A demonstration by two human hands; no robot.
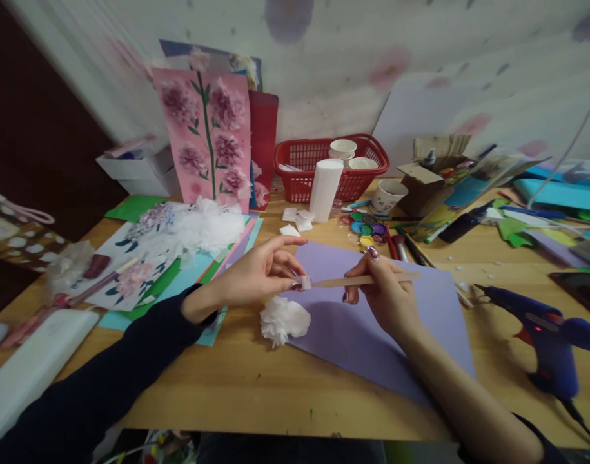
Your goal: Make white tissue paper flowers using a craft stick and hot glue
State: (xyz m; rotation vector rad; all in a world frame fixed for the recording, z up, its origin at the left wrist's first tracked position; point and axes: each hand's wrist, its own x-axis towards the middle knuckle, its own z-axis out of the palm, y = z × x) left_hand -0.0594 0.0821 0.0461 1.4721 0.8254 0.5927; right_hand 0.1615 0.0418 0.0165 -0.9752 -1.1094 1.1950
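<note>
Dark sleeves [106, 380] cover my arms, the left one crossing the front edge of the counter [256, 403]. My left grip [258, 274] is closed to a narrow pinch at the thumb, with a small white paper piece [305, 281] caught there, the other fingers loosely curled. My right grip [389, 296] is closed around a flat wooden stick [340, 281], whose narrow tip points left, right up at the paper piece; I can't tell whether the two touch. Below the stick lies a purple sheet [440, 322]. At that sheet's near left corner sits a ruffled white paper flower [285, 320]. Beyond the sheet's far edge are paint pots [367, 228] and, further left, some white squares [303, 221] beside a tall white block [325, 193]. Toward the counter's back edge stands a red basket [297, 187]. Off the sheet's right edge is a blue glue gun [553, 348], its red light glowing.
</note>
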